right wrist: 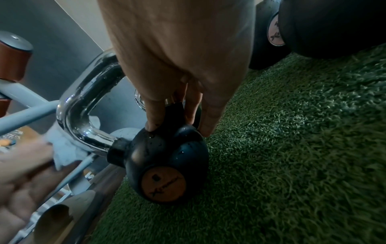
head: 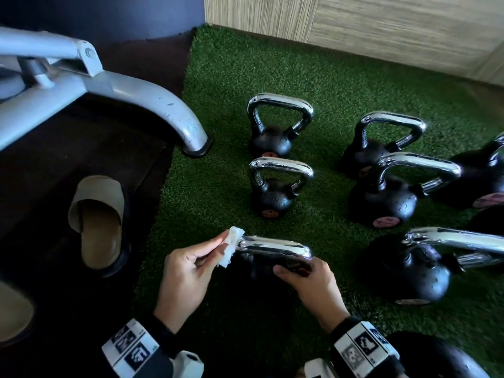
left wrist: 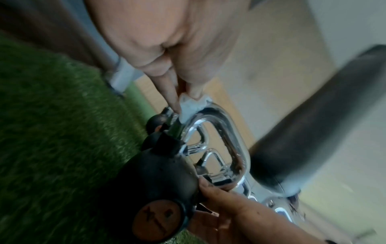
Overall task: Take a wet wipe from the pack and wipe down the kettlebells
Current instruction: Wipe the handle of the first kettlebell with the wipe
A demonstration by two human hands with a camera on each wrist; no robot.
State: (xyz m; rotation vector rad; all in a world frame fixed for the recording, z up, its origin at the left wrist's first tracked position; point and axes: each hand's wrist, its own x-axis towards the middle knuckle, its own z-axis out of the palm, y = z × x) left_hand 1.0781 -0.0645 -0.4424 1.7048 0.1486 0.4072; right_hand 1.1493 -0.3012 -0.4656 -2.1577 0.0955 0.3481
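wet wipe pressed to the nearest kettlebell handle on the turf.
a round label on the bell's base is shown only in the wrist views; the wipe is pinched by the left hand, and the bell's black shoulder is gripped by the right hand with curled fingers.

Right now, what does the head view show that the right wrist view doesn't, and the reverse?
Only the head view shows the two smaller kettlebells standing behind and a beige slipper on the dark floor. Only the right wrist view shows the held kettlebell's brown disc and right-hand fingers on its black body. Both show the wet wipe against the chrome handle, and green turf.
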